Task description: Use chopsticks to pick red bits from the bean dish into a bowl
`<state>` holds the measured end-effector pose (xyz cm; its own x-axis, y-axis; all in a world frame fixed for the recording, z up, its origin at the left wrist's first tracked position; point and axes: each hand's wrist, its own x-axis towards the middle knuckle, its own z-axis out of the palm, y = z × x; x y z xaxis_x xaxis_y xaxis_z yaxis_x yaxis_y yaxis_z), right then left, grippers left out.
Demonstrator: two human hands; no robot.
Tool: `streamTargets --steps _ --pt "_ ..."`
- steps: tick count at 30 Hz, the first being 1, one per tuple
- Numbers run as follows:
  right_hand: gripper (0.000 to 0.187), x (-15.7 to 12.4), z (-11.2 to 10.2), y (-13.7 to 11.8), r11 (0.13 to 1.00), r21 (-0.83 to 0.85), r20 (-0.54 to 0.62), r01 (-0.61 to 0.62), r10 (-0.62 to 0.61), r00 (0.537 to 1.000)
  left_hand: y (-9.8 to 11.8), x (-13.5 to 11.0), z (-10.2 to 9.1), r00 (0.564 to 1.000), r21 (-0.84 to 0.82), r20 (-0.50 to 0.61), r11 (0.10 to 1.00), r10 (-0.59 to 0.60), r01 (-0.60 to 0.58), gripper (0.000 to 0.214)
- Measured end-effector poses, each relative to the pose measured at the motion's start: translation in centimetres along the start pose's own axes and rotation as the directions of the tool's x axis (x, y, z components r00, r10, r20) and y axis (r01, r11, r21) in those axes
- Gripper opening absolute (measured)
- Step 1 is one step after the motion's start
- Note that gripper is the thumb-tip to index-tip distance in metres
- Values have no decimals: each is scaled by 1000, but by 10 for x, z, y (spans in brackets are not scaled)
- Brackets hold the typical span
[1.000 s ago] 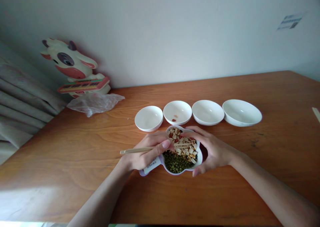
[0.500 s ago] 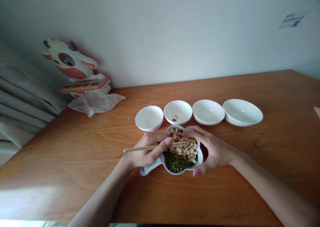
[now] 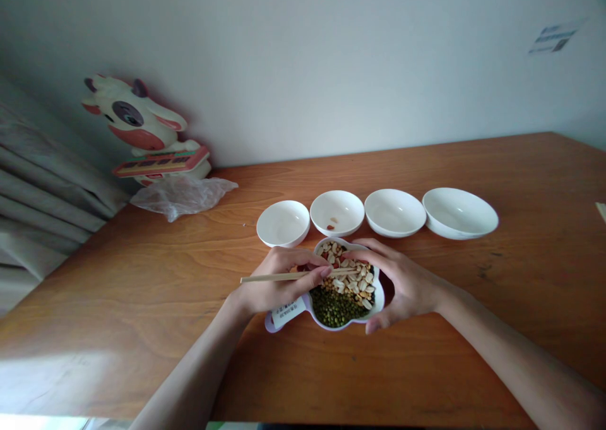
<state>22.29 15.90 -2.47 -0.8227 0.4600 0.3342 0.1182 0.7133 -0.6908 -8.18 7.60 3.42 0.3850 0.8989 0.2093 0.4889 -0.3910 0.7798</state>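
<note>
My left hand (image 3: 279, 283) holds a pair of wooden chopsticks (image 3: 279, 276), with their tips over the peanuts (image 3: 350, 283) in a white lobed snack dish (image 3: 379, 305). My right hand (image 3: 404, 285) grips the dish's right side. Green mung beans (image 3: 334, 307) fill the dish's lower part, and a few red beans (image 3: 326, 255) show among the peanuts. A white paper label (image 3: 288, 312) lies under my left hand. Several white bowls stand in a row behind the dish; the second, a white bowl (image 3: 337, 212), holds a few small bits (image 3: 331, 224).
The dish rests on a wooden table (image 3: 142, 278). A crumpled plastic bag (image 3: 182, 197) and a cow-shaped figure (image 3: 137, 124) stand at the back left against the wall. A grey curtain (image 3: 42, 190) hangs beyond the left edge.
The chopsticks have swung slightly and their tips now lie farther right over the peanuts. My right hand and the bowls have not visibly moved.
</note>
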Motion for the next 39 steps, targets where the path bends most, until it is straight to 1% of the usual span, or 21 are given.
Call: streamTargets --steps 6,11,16,20,25,32,36,39 --pt "120 0 0 0 1000 4 2 -4 4 1000 2 0 -1 1000 0 -2 1000 18 -18 29" --pt "121 0 0 0 1000 8 -1 1 -1 1000 6 2 -2 999 -35 12 999 40 -40 37" --pt "119 1 0 -1 1000 11 -7 10 -10 1000 5 2 -3 998 -35 32 998 59 -58 34" --pt "120 2 0 -1 1000 8 -1 18 -18 1000 4 -1 -4 999 -46 12 998 31 -31 33" --pt "120 1 0 -1 1000 -3 7 8 -8 1000 4 -3 -5 999 -36 34 999 -10 12 33" --pt "120 1 0 -1 1000 5 6 -4 4 1000 2 0 -3 999 -31 34 999 27 -26 36" --pt "130 0 1 0 1000 6 -12 -8 8 1000 -3 -3 -3 1000 -49 19 999 -1 2 35" --pt "136 -2 2 2 1000 9 -28 -2 3 1000 -5 -4 -3 1000 -53 28 998 -12 13 36"
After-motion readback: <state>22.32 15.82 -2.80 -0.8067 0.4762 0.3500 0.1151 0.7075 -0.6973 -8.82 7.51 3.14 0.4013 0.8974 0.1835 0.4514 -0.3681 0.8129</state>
